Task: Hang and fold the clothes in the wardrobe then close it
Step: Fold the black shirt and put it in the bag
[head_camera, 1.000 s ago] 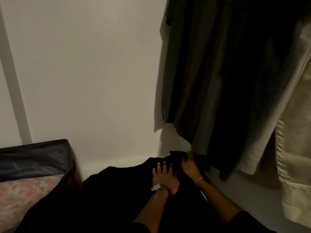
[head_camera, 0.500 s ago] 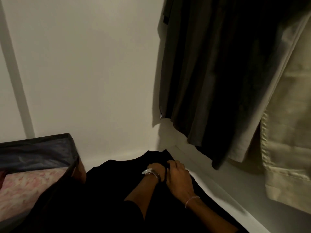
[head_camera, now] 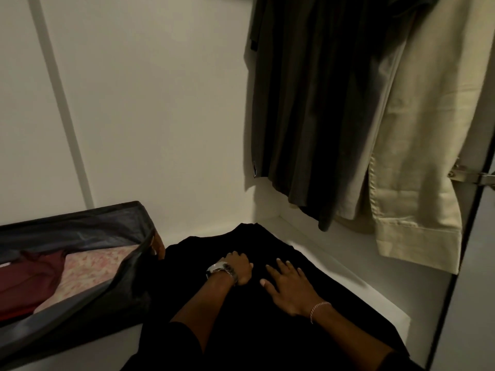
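Wardrobe interior point(head_camera: 150, 116): white back/side walls, white floor shelf point(head_camera: 380, 295), dark door edge on the right w/ a metal hinge point(head_camera: 479, 178).

Hanging clothes top right: dark grey garment point(head_camera: 316, 103) nearest the back wall, beige garment point(head_camera: 417, 162) to its right, hem w/ a side slit hanging lower than the grey one. Both clear of the shelf, not touching the black piece below.

Black garment point(head_camera: 267, 330) lies flat on the shelf, centre-bottom, spread from the back corner toward the camera. Too dark to read folds or type.

Fabric storage box point(head_camera: 88, 226) to the left, dark grey, top open, just beside the black garment's left edge. Inside: maroon cloth point(head_camera: 29, 279) left, pink floral cloth point(head_camera: 91, 271) right.

Left hand point(head_camera: 238, 267): fingers curled in, knuckles up, bunched down on the black garment. Looks like it's gripping fabric, but black-on-black so can't confirm a fold inside the fist. Watch point(head_camera: 221, 271) on that wrist.

Right hand point(head_camera: 288, 286): fingers straight and spread, palm down, pressing flat on the black garment just right of the left hand. Not pinching anything. Thin bracelet point(head_camera: 317, 309) on wrist. Hands near each other, small gap, not touching.
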